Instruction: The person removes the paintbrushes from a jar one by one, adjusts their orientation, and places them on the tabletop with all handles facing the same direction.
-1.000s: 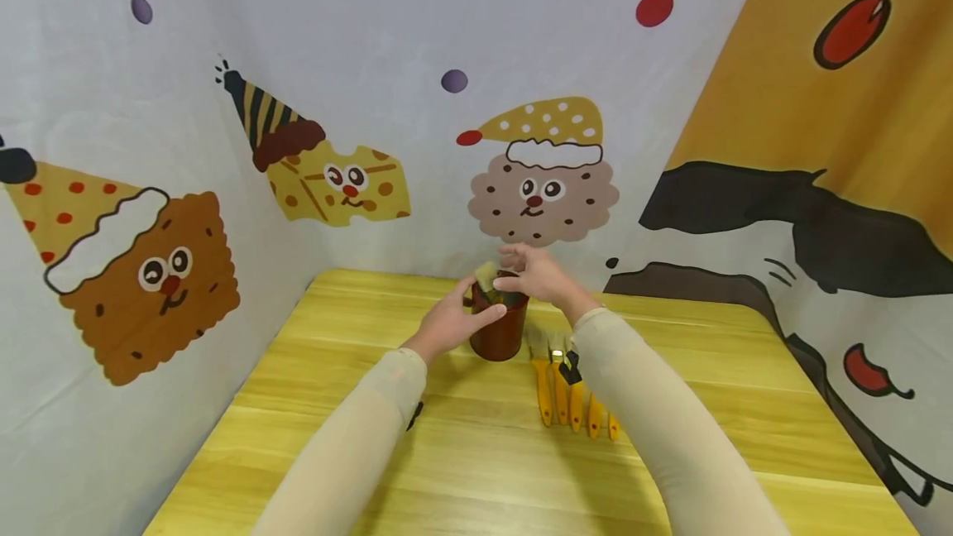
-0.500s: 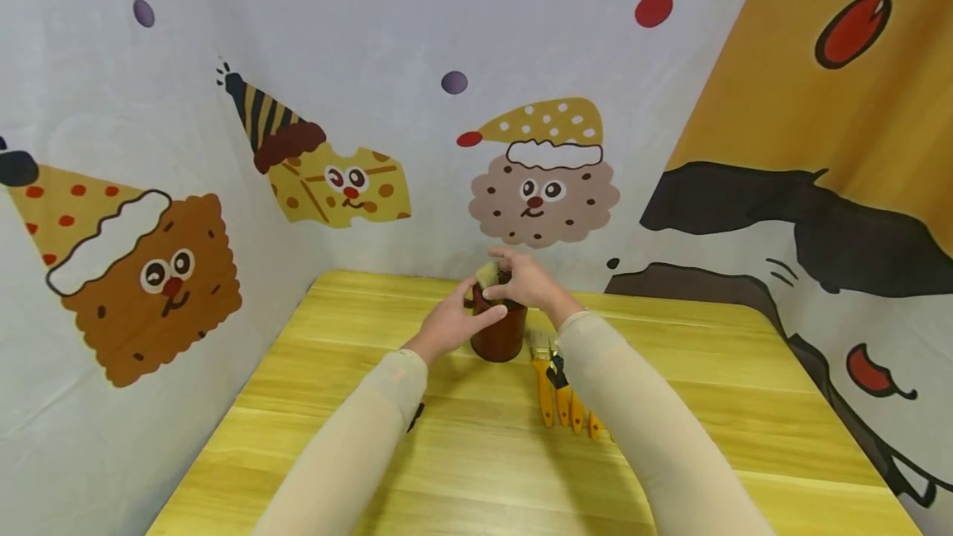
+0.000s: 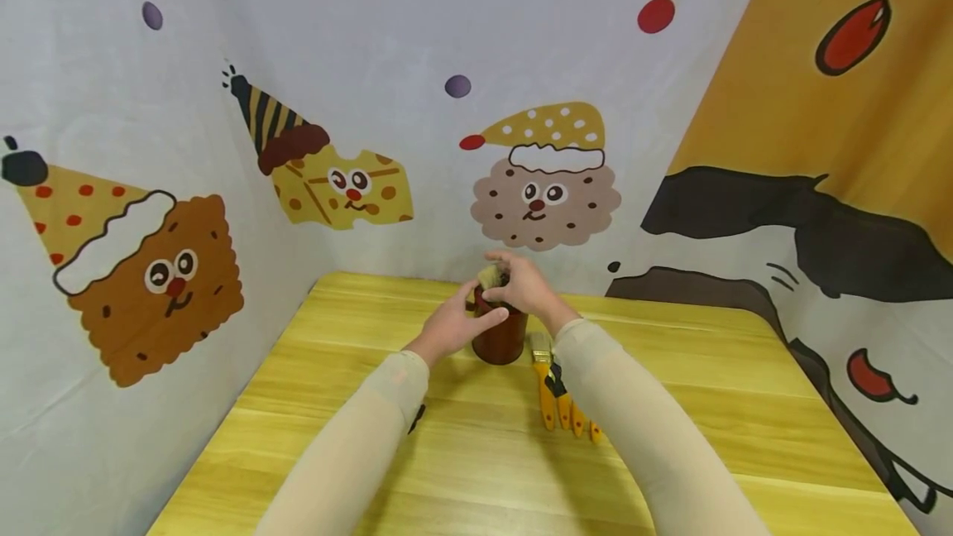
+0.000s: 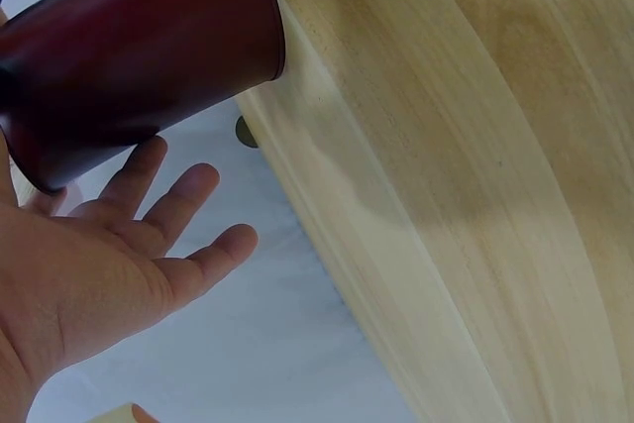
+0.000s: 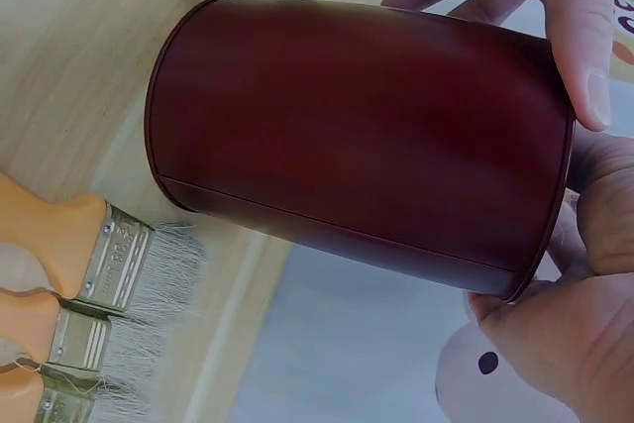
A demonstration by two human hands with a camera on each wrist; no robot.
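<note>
A dark red cylindrical container (image 3: 497,342) stands upright on the table. My left hand (image 3: 456,325) holds its left side near the top; the thumb lies across the front rim, and in the left wrist view several fingers (image 4: 188,210) stick out beside the wall. At the container's mouth is my right hand (image 3: 524,284), fingers bent over the opening. A pale yellowish piece (image 3: 490,277) shows above the rim, between both hands' fingertips. Whether the right fingers pinch it is hidden. In the right wrist view, my right thumb (image 5: 535,334) touches the container's rim.
Several paintbrushes (image 3: 541,358) with orange handles lie in a row right of the container, partly under my right sleeve (image 3: 633,404). The wood-grain table (image 3: 476,453) meets a white cloth (image 3: 417,122) with cartoon prints at the back and left.
My right hand has moved slightly left and down over the container's mouth, its fingers closer around the yellowish piece. The left hand and the container have stayed put. The right sleeve covers more brushes.
</note>
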